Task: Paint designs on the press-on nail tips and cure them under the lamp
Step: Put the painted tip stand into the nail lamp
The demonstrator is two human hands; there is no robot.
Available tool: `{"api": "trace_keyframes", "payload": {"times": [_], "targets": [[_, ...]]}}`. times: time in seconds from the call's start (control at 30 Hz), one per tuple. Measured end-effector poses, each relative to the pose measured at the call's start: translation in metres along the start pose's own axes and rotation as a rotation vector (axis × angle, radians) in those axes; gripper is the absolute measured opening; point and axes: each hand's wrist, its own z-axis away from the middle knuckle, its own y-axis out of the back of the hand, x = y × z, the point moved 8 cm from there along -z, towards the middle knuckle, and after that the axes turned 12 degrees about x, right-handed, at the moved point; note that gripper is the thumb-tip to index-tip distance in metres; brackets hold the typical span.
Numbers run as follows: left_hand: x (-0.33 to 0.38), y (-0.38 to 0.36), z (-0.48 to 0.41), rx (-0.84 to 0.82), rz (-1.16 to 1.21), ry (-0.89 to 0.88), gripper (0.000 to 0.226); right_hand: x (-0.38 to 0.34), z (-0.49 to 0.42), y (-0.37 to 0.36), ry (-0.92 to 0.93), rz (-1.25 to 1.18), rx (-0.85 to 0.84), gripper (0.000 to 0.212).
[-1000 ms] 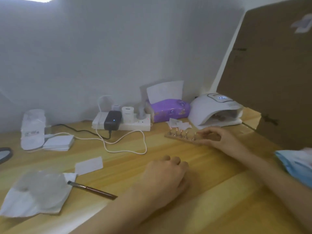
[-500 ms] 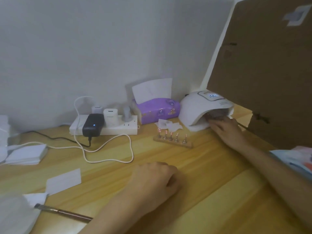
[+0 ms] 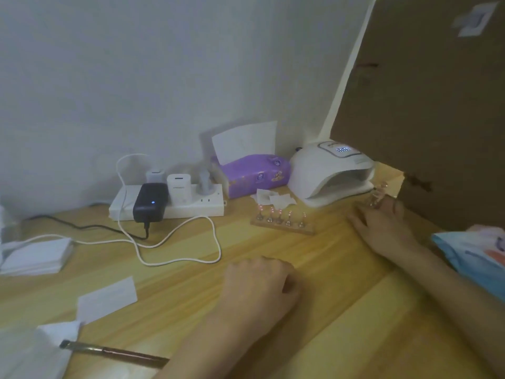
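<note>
Left hand [image 3: 259,291] curled on table [image 3: 355,310], right hand [image 3: 382,228] touching nail stand [image 3: 378,194] beside lamp [image 3: 319,170]

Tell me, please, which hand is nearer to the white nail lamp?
Right. The right hand lies just in front of the lamp, by its opening; the left hand rests on the table well back, nearer the person.
</note>
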Motion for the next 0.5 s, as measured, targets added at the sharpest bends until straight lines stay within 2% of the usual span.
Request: {"api": "trace_keyframes", "payload": {"times": [0.3,0.5], "targets": [[0.001,-0.003,0.003,0.021,0.082,0.005,0.037,-0.014,-0.004,0.004,-0.027,0.113,0.052,0.044],[0.000,-0.003,0.002,0.012,0.084,0.007,0.041,-0.016,-0.008,0.001,-0.054,0.101,0.019,0.041]]}}
